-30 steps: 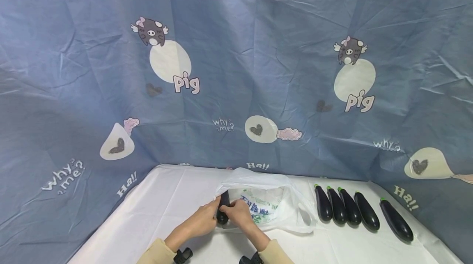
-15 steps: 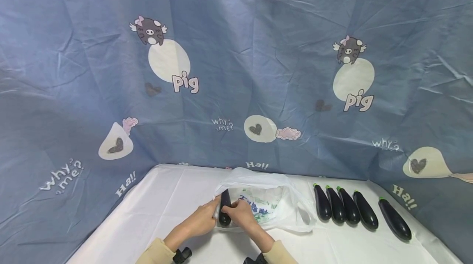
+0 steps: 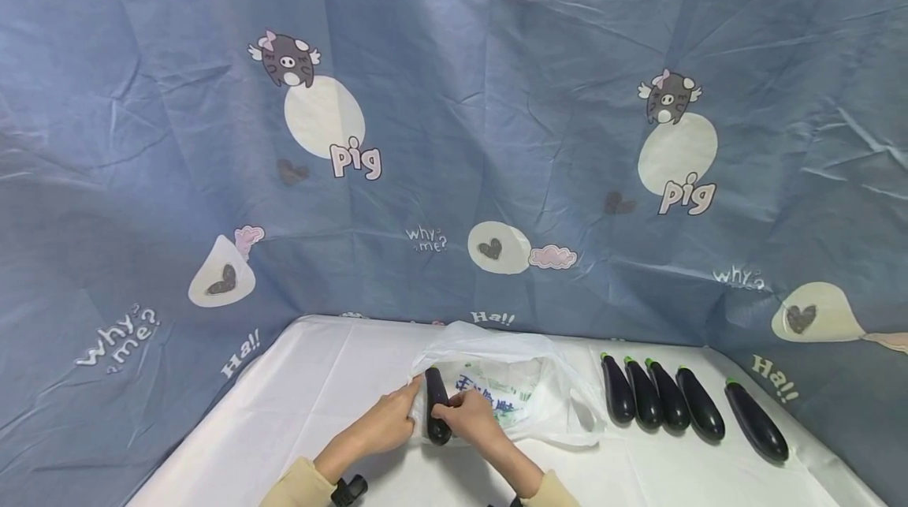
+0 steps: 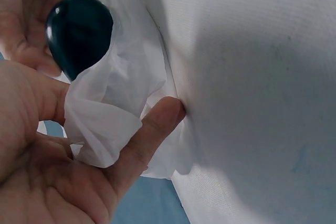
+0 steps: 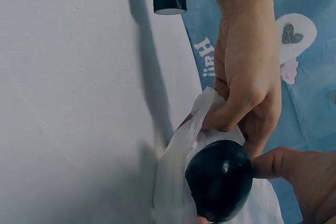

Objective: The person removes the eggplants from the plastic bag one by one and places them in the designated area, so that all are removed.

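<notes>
A white plastic bag [image 3: 560, 357] with blue and green print lies on the table with its mouth facing me. My left hand [image 3: 383, 422] grips the bag's left edge; in the left wrist view the film [image 4: 100, 129] runs between thumb and fingers. A dark eggplant [image 3: 437, 420] lies in the bag's mouth, its green stem pointing inward and its rounded end outward. My right hand [image 3: 474, 417] holds this eggplant from the right, with the thumb on its side in the right wrist view. Only the rounded end of the eggplant [image 5: 223, 179] shows there.
Several more eggplants [image 3: 667, 400] lie in a row right of the bag, stems away from me. One eggplant [image 3: 756, 422] lies apart, near the table's right edge. A blue printed curtain [image 3: 440, 136] hangs behind the white-covered table [image 3: 340, 365].
The eggplant has slid toward me and slightly right, showing more of its length. My right hand has moved right with it. My left hand has hardly moved at the bag's edge.
</notes>
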Tool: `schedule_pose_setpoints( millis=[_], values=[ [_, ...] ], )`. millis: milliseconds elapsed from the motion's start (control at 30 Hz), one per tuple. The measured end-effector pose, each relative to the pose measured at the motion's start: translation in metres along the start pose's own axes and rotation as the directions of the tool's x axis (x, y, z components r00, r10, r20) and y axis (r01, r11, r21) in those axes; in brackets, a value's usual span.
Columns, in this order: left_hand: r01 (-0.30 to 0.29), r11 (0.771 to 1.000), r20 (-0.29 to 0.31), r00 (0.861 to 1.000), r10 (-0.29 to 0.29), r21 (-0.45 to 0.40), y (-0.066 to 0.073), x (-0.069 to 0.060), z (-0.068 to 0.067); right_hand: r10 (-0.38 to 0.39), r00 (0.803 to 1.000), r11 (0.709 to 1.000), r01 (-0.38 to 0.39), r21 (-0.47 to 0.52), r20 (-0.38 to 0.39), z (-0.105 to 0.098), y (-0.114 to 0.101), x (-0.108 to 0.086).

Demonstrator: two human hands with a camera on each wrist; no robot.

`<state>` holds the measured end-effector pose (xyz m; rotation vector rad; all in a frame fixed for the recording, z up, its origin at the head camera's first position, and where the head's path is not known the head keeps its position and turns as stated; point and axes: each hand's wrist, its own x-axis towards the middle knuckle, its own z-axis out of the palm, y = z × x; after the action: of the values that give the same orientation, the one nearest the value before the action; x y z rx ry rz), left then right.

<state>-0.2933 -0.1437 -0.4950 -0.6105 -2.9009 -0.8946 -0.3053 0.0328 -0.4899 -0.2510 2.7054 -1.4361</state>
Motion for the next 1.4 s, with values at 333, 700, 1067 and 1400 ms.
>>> schedule_pose_setpoints(
  millis=[333, 700, 1067, 1400],
  values=[
    [0.015, 1.000, -0.004, 1.000, -0.015, 0.014, 0.000, 0.000, 0.000, -0.009, 1.000, 0.998, 0.008, -0.058, -0.008, -0.011, 0.007, -0.011],
    [0.016, 1.000, -0.003, 1.000, -0.016, 0.017, 0.000, 0.001, 0.001, -0.047, 0.999, 0.998, 0.047, -0.051, 0.014, -0.028, 0.012, -0.031],
    [0.000, 1.000, -0.002, 1.000, 0.000, 0.027, -0.001, 0.002, 0.002, -0.019, 0.999, 0.997, 0.021, -0.069, 0.026, -0.047, 0.027, -0.044],
    [0.005, 1.000, -0.012, 1.000, -0.005, 0.023, 0.000, 0.002, 0.001, 0.042, 0.998, 0.996, -0.038, -0.077, 0.049, -0.075, 0.037, -0.058]
  ],
)
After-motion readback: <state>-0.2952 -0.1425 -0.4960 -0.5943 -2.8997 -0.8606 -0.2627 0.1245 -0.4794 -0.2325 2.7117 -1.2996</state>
